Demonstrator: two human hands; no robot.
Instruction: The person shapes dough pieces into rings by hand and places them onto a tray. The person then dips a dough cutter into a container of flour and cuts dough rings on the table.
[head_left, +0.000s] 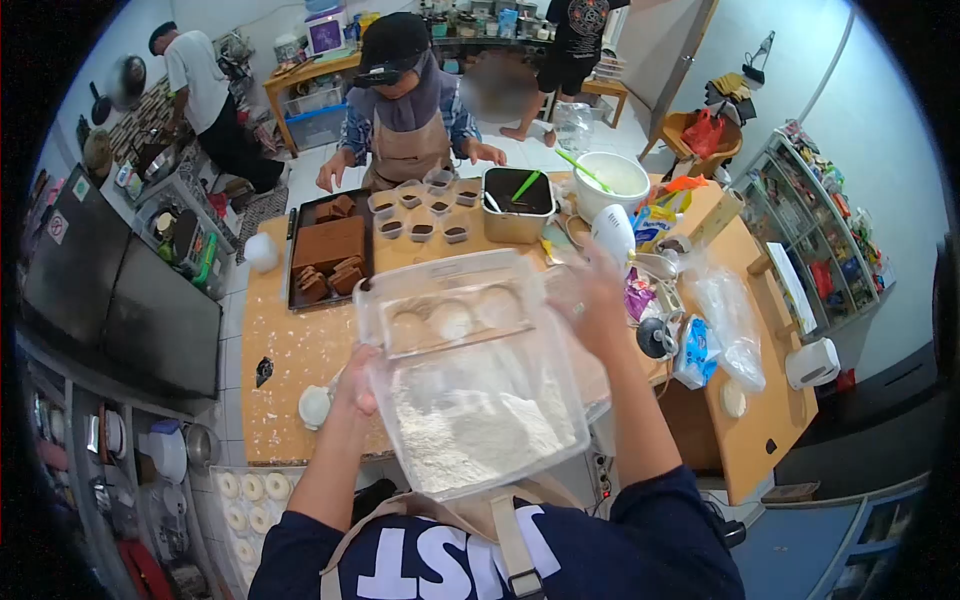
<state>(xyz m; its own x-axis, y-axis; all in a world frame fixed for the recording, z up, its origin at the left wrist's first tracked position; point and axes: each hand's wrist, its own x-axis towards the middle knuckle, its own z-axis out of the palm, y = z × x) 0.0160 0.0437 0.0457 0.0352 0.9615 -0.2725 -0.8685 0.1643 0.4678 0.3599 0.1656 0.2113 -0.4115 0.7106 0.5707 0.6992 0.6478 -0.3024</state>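
A clear plastic box (575, 420) is tilted toward me over the table's near edge. White flour (470, 425) lies spread in its lower part. Three pale round pieces (455, 320) show near the box's far side; whether they are dough I cannot tell. My left hand (360, 380) grips the box by its left wall, fingers partly hidden. At the right side of the box, my right hand (597, 310) is smeared by motion, and I cannot tell whether it touches the wall.
Opposite me stands a person in an apron (410, 150), behind a tray of brown cake (330, 250) and several small cups (420, 230). A mixer (612, 235), a white bowl (612, 178) and bags crowd the right. Ring-shaped dough (253, 487) lies at lower left.
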